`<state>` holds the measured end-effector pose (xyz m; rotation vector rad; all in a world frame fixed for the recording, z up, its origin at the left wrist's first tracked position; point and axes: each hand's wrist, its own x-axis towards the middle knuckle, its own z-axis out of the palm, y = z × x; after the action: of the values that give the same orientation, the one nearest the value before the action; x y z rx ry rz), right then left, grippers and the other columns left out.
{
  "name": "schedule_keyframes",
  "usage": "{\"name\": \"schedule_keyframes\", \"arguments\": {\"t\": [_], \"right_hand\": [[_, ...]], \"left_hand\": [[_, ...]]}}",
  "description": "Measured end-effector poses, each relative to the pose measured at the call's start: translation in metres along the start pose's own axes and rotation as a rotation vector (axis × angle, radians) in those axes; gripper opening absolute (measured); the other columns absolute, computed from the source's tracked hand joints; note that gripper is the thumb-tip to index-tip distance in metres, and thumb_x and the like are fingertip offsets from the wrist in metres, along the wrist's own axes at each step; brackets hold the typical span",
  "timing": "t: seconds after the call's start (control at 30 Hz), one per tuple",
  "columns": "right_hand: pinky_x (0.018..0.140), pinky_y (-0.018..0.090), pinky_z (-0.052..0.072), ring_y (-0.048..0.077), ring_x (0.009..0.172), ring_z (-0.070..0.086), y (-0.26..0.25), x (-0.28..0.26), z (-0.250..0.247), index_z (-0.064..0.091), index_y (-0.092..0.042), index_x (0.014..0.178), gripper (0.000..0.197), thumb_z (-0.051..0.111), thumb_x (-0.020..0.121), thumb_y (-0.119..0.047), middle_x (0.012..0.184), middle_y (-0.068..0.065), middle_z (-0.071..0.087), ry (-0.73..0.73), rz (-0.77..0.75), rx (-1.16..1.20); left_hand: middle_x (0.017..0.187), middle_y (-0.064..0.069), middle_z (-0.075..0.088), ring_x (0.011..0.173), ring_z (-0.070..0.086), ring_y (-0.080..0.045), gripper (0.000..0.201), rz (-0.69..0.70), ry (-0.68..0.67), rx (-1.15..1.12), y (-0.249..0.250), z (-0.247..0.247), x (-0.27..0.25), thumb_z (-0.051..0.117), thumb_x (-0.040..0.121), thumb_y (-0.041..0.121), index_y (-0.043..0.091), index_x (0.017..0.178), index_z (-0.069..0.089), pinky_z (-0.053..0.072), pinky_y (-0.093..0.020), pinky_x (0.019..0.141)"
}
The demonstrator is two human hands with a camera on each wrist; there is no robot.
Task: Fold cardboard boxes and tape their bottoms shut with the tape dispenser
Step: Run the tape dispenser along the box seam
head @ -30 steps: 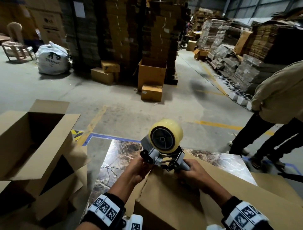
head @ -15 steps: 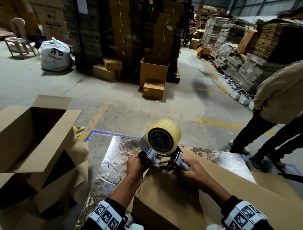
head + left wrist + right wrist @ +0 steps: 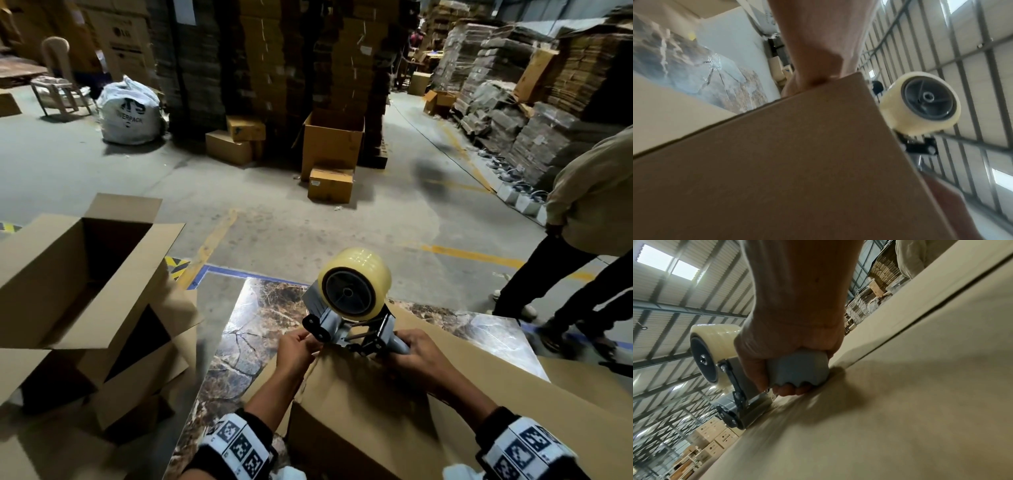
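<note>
Tape is the thing to mind here: you are starting a strip at the far edge of the box [image 3: 394,411], which is lying on the marble-patterned bench [image 3: 260,329] with its closed bottom flaps facing up. Your right hand [image 3: 416,353] is wrapping its fingers fully round the grey handle of the tape dispenser [image 3: 352,308], whose front roller is sitting on the cardboard at that far edge. Your left hand [image 3: 296,349] is curling at the box's far corner beside the dispenser's nose; it looks to be pinching the loose tape end against the cardboard, though the tape itself is too clear to make out.

To do this well, you are wanting the tape end stuck down over the far side wall before you pull, so keep that left thumb pressing until the strip bites. You are aiming the roller along the seam [image 3: 920,308] between the flaps, so check the dispenser is sitting square over it, not beside it. Keep the handle low and the pull steady toward yourself. Watch the serrated blade near your left fingers [image 3: 301,337].
</note>
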<state>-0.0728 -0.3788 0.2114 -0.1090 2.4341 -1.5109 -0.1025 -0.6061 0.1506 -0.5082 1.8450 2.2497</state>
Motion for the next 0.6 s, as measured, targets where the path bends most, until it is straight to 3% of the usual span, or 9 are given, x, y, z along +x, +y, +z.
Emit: {"name": "schedule_keyframes", "arguments": {"t": [0.07, 0.13, 0.2, 0.23, 0.3, 0.33, 0.4, 0.5, 0.6], "right_hand": [[0.059, 0.046, 0.056, 0.030, 0.061, 0.068, 0.001, -0.001, 0.000, 0.072, -0.003, 0.086, 0.031, 0.074, 0.070, -0.030, 0.075, 0.019, 0.071, -0.001, -0.006, -0.015], [0.060, 0.048, 0.057, 0.029, 0.062, 0.068, 0.002, -0.003, -0.003, 0.073, -0.004, 0.087, 0.033, 0.073, 0.068, -0.032, 0.076, 0.017, 0.071, -0.001, -0.010, -0.025], [0.061, 0.050, 0.057, 0.028, 0.063, 0.069, 0.003, -0.005, -0.005, 0.073, -0.006, 0.087, 0.033, 0.072, 0.067, -0.032, 0.077, 0.016, 0.072, -0.002, -0.015, -0.038], [0.062, 0.050, 0.057, 0.028, 0.064, 0.069, 0.003, -0.006, -0.006, 0.073, -0.007, 0.087, 0.030, 0.073, 0.068, -0.031, 0.078, 0.016, 0.072, -0.002, -0.019, -0.046], [0.065, 0.051, 0.056, 0.029, 0.068, 0.070, 0.004, -0.007, -0.007, 0.074, -0.011, 0.089, 0.020, 0.074, 0.073, -0.024, 0.081, 0.014, 0.072, 0.003, -0.028, -0.065], [0.067, 0.051, 0.056, 0.029, 0.071, 0.070, 0.004, -0.007, -0.007, 0.074, -0.014, 0.089, 0.016, 0.073, 0.075, -0.021, 0.083, 0.012, 0.073, 0.002, -0.034, -0.073], [0.069, 0.051, 0.057, 0.029, 0.076, 0.071, 0.002, -0.007, -0.007, 0.073, -0.018, 0.093, 0.019, 0.072, 0.075, -0.025, 0.087, 0.008, 0.073, -0.014, -0.051, -0.091], [0.065, 0.045, 0.059, 0.025, 0.073, 0.070, -0.006, -0.009, -0.008, 0.071, -0.017, 0.100, 0.029, 0.066, 0.074, -0.030, 0.088, 0.008, 0.073, -0.065, -0.031, -0.057], [0.061, 0.036, 0.054, 0.021, 0.068, 0.066, -0.016, -0.008, -0.011, 0.067, -0.007, 0.103, 0.034, 0.058, 0.075, -0.024, 0.083, 0.010, 0.070, -0.134, 0.045, -0.008]], "left_hand": [[0.057, 0.010, 0.067, 0.056, 0.060, -0.005, 0.028, 0.035, -0.028, 0.102, -0.009, 0.001, 0.003, 0.055, 0.084, -0.019, 0.003, 0.081, 0.072, 0.047, -0.015, 0.052], [0.063, 0.000, 0.068, 0.062, 0.061, -0.015, 0.030, 0.008, -0.096, 0.156, -0.015, 0.000, 0.003, 0.057, 0.086, -0.015, 0.006, 0.071, 0.072, 0.048, -0.020, 0.059], [0.068, -0.008, 0.059, 0.061, 0.054, -0.016, 0.024, -0.005, -0.172, 0.191, -0.018, -0.004, 0.000, 0.059, 0.090, -0.005, 0.006, 0.071, 0.070, 0.040, -0.022, 0.057], [0.067, -0.003, 0.058, 0.059, 0.052, -0.012, 0.022, 0.012, -0.189, 0.213, -0.017, -0.007, -0.003, 0.061, 0.090, -0.002, 0.010, 0.073, 0.070, 0.038, -0.019, 0.054], [0.075, 0.008, 0.069, 0.074, 0.060, -0.008, 0.021, 0.104, -0.172, 0.206, -0.013, -0.010, -0.011, 0.064, 0.089, -0.001, 0.016, 0.082, 0.075, 0.043, -0.015, 0.061], [0.083, 0.006, 0.072, 0.083, 0.062, -0.013, 0.021, 0.129, -0.192, 0.165, -0.009, -0.012, -0.016, 0.063, 0.090, 0.000, 0.017, 0.088, 0.076, 0.045, -0.018, 0.067], [0.090, -0.006, 0.073, 0.086, 0.064, -0.022, 0.018, 0.095, -0.282, 0.040, -0.003, -0.013, -0.030, 0.060, 0.089, 0.006, 0.013, 0.098, 0.074, 0.047, -0.028, 0.073], [0.087, -0.003, 0.072, 0.078, 0.067, -0.013, 0.035, 0.031, -0.432, 0.059, -0.003, -0.017, -0.046, 0.056, 0.076, 0.016, 0.011, 0.111, 0.062, 0.050, -0.024, 0.068], [0.100, -0.001, 0.075, 0.091, 0.069, -0.012, 0.037, 0.000, -0.498, 0.166, -0.001, -0.015, -0.054, 0.066, 0.087, 0.021, 0.013, 0.122, 0.058, 0.052, -0.023, 0.075]]}}
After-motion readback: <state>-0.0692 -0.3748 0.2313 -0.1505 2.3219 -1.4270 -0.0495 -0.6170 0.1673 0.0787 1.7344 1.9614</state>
